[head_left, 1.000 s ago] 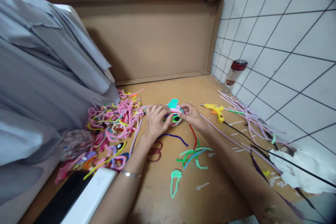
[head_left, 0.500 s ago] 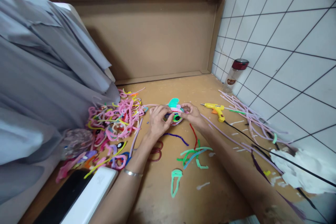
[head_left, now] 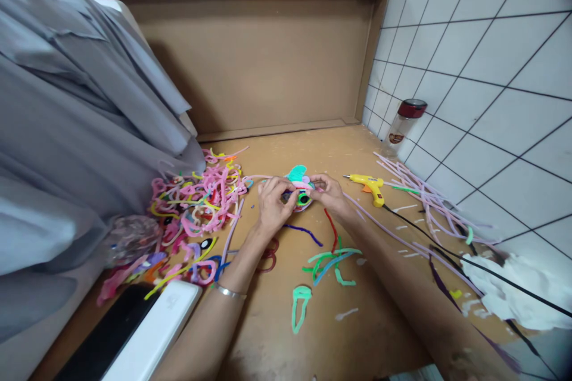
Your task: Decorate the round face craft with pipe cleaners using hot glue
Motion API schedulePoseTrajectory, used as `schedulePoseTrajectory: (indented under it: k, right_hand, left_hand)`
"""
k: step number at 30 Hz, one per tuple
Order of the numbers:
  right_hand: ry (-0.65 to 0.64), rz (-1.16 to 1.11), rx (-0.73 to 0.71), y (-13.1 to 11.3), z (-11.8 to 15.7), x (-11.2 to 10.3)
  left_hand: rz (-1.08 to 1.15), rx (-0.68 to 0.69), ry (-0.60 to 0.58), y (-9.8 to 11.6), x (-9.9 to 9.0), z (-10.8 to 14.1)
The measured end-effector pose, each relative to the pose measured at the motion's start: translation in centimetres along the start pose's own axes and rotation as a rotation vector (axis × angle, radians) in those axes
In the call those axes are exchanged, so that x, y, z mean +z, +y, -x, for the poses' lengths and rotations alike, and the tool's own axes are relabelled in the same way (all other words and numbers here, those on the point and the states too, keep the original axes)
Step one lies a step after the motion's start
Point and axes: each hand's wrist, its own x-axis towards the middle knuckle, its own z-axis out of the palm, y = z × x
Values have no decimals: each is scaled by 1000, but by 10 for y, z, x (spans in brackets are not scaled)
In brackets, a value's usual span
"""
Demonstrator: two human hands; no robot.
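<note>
My left hand (head_left: pixel 275 203) and my right hand (head_left: pixel 328 193) are closed on opposite sides of a small multicoloured pipe-cleaner piece (head_left: pixel 304 197). This piece has a teal flap (head_left: pixel 297 174) on top, a pink band across it and a green ring around a black oval. Fingers of both hands cover its sides. A long pale purple stem runs past both hands. Just below the hands a dark blue stem (head_left: pixel 304 232) and a red stem (head_left: pixel 331 227) lie on the table, with green and light blue stems (head_left: pixel 329 263) nearer me.
A yellow glue gun (head_left: pixel 370 186) lies right of my hands, its black cable trailing right. Tangled pipe cleaners (head_left: pixel 210 196) fill the left side. A white box (head_left: pixel 154 333), a jar (head_left: pixel 403 122), white cloth (head_left: pixel 513 289) and a cardboard wall (head_left: pixel 268 65) surround the work area.
The whole view has shifted slightly. Both hands keep hold of the piece, with hardly any visible movement of the fingers.
</note>
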Motion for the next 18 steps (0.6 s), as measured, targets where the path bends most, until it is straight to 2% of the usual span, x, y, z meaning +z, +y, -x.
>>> schedulePoseTrajectory:
  k: [5, 10, 18]
  right_hand:
    - [10, -20, 7, -2, 0, 1]
    - [0, -46, 46, -5, -1, -2]
    - [-94, -129, 100, -13, 1, -12]
  left_hand:
    - [9, 24, -2, 0, -1, -1]
    - [-10, 20, -54, 1, -4, -3]
    - [-17, 28, -67, 0, -5, -4]
